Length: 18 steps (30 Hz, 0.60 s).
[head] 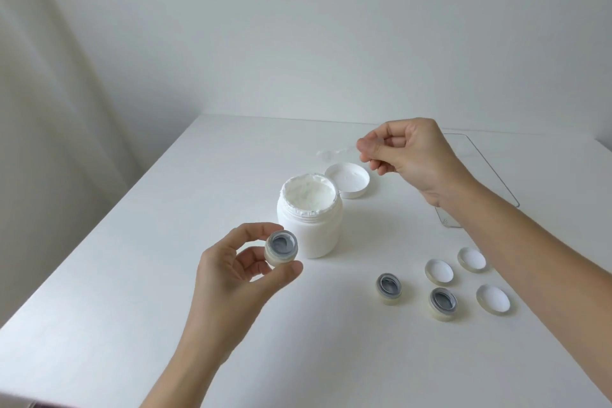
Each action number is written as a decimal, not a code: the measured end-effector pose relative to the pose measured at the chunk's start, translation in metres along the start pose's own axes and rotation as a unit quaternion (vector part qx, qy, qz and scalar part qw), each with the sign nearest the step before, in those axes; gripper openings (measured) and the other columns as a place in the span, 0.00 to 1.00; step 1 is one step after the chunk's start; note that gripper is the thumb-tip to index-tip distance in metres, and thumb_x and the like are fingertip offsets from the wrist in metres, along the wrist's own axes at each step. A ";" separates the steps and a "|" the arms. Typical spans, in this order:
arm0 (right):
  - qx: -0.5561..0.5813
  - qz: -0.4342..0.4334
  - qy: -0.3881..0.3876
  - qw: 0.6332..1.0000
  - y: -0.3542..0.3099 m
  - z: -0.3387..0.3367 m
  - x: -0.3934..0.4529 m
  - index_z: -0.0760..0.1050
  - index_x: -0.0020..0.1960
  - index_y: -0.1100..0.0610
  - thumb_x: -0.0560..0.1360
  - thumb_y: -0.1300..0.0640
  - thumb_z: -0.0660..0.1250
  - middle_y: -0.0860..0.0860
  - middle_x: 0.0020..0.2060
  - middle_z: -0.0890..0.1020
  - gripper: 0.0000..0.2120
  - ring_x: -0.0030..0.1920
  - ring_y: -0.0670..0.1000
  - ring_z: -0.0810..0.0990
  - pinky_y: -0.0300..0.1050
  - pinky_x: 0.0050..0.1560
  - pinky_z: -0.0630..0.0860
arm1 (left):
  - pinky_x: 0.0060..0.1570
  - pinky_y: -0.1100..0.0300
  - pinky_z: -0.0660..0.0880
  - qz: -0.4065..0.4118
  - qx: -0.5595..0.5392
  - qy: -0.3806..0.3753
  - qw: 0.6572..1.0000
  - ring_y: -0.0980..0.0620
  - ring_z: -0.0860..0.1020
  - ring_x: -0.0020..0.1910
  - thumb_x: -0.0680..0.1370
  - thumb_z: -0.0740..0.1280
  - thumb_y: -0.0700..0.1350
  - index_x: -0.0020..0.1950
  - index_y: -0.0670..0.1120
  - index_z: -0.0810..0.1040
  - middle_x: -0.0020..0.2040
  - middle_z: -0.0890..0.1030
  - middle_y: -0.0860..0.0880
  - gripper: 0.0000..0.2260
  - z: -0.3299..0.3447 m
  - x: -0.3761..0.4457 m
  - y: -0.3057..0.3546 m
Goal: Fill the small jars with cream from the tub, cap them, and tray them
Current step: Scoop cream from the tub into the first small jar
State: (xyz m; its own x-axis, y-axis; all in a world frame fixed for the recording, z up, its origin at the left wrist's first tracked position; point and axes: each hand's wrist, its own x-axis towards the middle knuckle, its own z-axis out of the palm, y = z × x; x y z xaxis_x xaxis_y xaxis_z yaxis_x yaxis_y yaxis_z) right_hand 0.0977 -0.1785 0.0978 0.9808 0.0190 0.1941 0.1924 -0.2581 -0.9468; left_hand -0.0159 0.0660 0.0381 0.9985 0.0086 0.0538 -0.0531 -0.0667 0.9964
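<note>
white table (139, 275), pale wall (298, 26) — curtain (43, 93)

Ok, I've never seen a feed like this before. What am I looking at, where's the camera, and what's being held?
There is no machine here, only a person's two bare hands. The single picture comes from a camera worn on the head, looking forward and down at a white table. The left hand holds a small open jar between thumb and fingers. The right hand pinches a clear spatula over the table. Between them stands the open tub of white cream, its lid lying behind it. Nearer the right arm sit two more open jars and three small caps. A clear tray lies farther back.
</note>
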 end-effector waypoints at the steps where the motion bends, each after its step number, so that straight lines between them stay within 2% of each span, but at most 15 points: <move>1: -0.027 -0.011 -0.023 0.999 -0.006 0.003 -0.001 0.82 0.42 0.60 0.73 0.61 0.71 0.52 0.32 0.84 0.03 0.30 0.47 0.80 0.38 0.34 0.79 | 0.47 0.46 0.78 0.001 -0.004 0.003 1.000 0.49 0.78 0.37 0.58 0.79 0.51 0.47 0.54 0.84 0.42 0.86 0.48 0.18 -0.001 0.000 0.001; 5: -0.225 -0.087 -0.090 0.966 -0.022 0.018 -0.002 0.82 0.46 0.59 0.76 0.63 0.66 0.51 0.35 0.84 0.06 0.32 0.46 0.82 0.36 0.38 0.80 | 0.52 0.38 0.78 -0.004 -0.010 0.008 1.000 0.48 0.78 0.39 0.58 0.79 0.51 0.49 0.55 0.84 0.44 0.86 0.46 0.19 -0.002 0.000 0.004; 9: -0.367 -0.148 -0.121 0.910 -0.028 0.034 -0.002 0.80 0.42 0.60 0.77 0.60 0.64 0.50 0.34 0.81 0.08 0.32 0.46 0.77 0.40 0.35 0.73 | 0.52 0.42 0.80 -0.008 -0.011 0.013 1.000 0.49 0.79 0.39 0.57 0.80 0.51 0.49 0.56 0.84 0.45 0.87 0.49 0.21 -0.004 -0.001 0.001; 11: -0.424 -0.171 -0.133 0.880 -0.027 0.039 -0.001 0.79 0.42 0.62 0.78 0.57 0.63 0.52 0.35 0.80 0.10 0.33 0.50 0.76 0.43 0.35 0.73 | 0.51 0.41 0.80 -0.007 -0.013 0.016 1.000 0.50 0.80 0.39 0.57 0.80 0.51 0.49 0.55 0.84 0.45 0.86 0.51 0.21 -0.004 -0.001 0.000; 13: -0.484 -0.204 -0.136 0.840 -0.026 0.043 0.000 0.77 0.44 0.64 0.79 0.55 0.61 0.55 0.38 0.80 0.13 0.38 0.57 0.77 0.49 0.39 0.76 | 0.50 0.42 0.80 -0.005 -0.015 0.016 1.000 0.50 0.80 0.38 0.57 0.80 0.50 0.48 0.54 0.84 0.45 0.87 0.51 0.20 -0.005 -0.001 0.000; 15: -0.523 -0.223 -0.139 0.811 -0.025 0.046 0.002 0.77 0.46 0.63 0.80 0.54 0.60 0.55 0.40 0.79 0.14 0.40 0.58 0.77 0.50 0.40 0.75 | 0.50 0.43 0.80 -0.002 -0.016 0.018 1.000 0.49 0.80 0.38 0.58 0.80 0.50 0.47 0.54 0.84 0.45 0.87 0.51 0.19 -0.005 0.000 0.000; 18: -0.519 -0.194 -0.155 0.818 -0.021 0.049 0.005 0.77 0.43 0.61 0.79 0.55 0.61 0.51 0.39 0.74 0.13 0.38 0.54 0.73 0.45 0.37 0.68 | 0.50 0.43 0.80 -0.001 -0.013 0.018 1.000 0.49 0.80 0.38 0.59 0.80 0.47 0.47 0.54 0.84 0.45 0.87 0.52 0.17 -0.005 0.002 0.001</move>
State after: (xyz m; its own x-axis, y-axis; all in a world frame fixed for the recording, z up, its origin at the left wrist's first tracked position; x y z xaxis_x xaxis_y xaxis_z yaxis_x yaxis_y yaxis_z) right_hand 0.1005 -0.1257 0.1060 0.8442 0.4967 0.2014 0.5182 -0.8525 -0.0694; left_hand -0.0139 0.0714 0.0393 0.9975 0.0442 0.0546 -0.0528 -0.0414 0.9977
